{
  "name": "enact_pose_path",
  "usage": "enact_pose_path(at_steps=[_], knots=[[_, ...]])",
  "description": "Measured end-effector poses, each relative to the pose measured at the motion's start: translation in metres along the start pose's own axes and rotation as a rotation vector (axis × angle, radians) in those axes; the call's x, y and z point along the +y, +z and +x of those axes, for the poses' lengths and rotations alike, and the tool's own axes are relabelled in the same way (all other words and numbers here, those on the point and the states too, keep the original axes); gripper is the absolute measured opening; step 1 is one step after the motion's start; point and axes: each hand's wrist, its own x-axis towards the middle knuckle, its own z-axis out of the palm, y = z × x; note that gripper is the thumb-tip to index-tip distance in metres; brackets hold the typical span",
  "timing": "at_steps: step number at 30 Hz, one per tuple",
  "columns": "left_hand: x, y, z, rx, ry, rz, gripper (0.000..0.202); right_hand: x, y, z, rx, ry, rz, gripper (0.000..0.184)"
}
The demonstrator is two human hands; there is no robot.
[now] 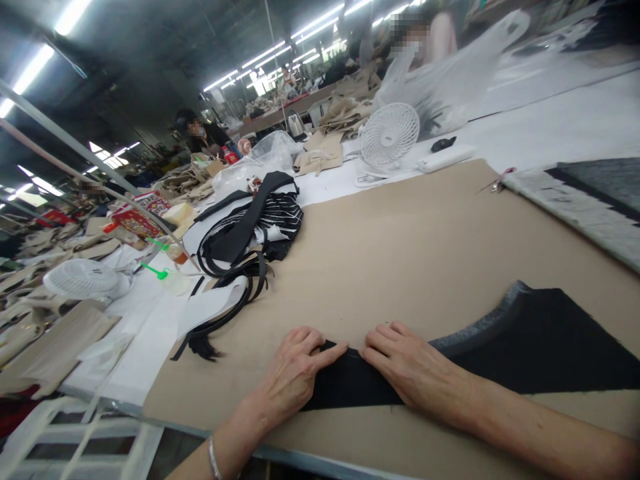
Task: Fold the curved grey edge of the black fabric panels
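Note:
A black fabric piece with a curved upper edge lies flat on a tan sheet. Along that curve runs a grey strip, partly covered by my arm. My left hand is at the fabric's narrow left end, thumb and fingers closed on the top edge. Just to its right, my right hand has its fingers bent onto the same edge, a short gap from the left thumb. The fabric beneath both hands is hidden. A bracelet circles my left wrist.
Black strips and striped cloth are heaped at left. Behind stand a white fan and a clear plastic bag. Small scissors lie beside a grey-topped board at right. Other people are in the background.

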Motion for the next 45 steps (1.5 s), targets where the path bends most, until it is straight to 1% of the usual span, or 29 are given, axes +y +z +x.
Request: enact_pose_path(at_steps=[4, 8, 12, 15, 17, 20, 26, 29, 32, 35, 38, 40, 45], knots=[[0.002, -0.002, 0.002, -0.017, 0.029, 0.062, 0.049, 0.005, -0.004, -0.006, 0.016, -0.006, 0.022, 0.018], [0.004, -0.002, 0.002, -0.018, 0.064, 0.119, 0.051, 0.010, -0.007, -0.012, 0.029, -0.023, 0.037, 0.016], [0.004, 0.005, 0.000, 0.046, 0.101, 0.132, 0.053, 0.015, -0.011, -0.020, 0.036, -0.006, 0.052, 0.016], [0.003, 0.009, 0.001, 0.075, 0.132, 0.084, 0.050, 0.018, -0.016, -0.026, 0.027, 0.000, 0.054, 0.014], [0.003, 0.010, 0.003, 0.056, 0.157, 0.052, 0.047, 0.020, -0.019, -0.030, 0.013, -0.001, 0.052, 0.013], [0.007, 0.006, 0.009, 0.024, 0.179, 0.058, 0.044, 0.024, -0.023, -0.035, -0.004, -0.009, 0.055, 0.013], [0.025, -0.005, 0.020, -0.059, 0.137, 0.168, 0.052, 0.031, -0.026, -0.046, -0.003, -0.029, 0.032, 0.013], [0.029, -0.004, 0.022, -0.071, 0.156, 0.215, 0.055, 0.034, -0.029, -0.049, -0.009, -0.038, 0.033, 0.012], [0.029, 0.000, 0.023, -0.034, 0.178, 0.248, 0.056, 0.038, -0.031, -0.052, -0.019, -0.053, 0.043, 0.012], [0.029, 0.003, 0.026, -0.012, 0.220, 0.203, 0.051, 0.042, -0.034, -0.056, -0.016, -0.067, 0.047, 0.012], [0.035, 0.003, 0.031, -0.051, 0.265, 0.106, 0.045, 0.044, -0.036, -0.059, -0.013, -0.076, 0.055, 0.012], [0.042, 0.001, 0.035, -0.066, 0.257, 0.080, 0.044, 0.045, -0.037, -0.060, -0.013, -0.087, 0.060, 0.012], [0.057, -0.001, 0.042, -0.107, 0.224, 0.175, 0.055, 0.048, -0.035, -0.063, 0.011, -0.107, 0.054, 0.012]])
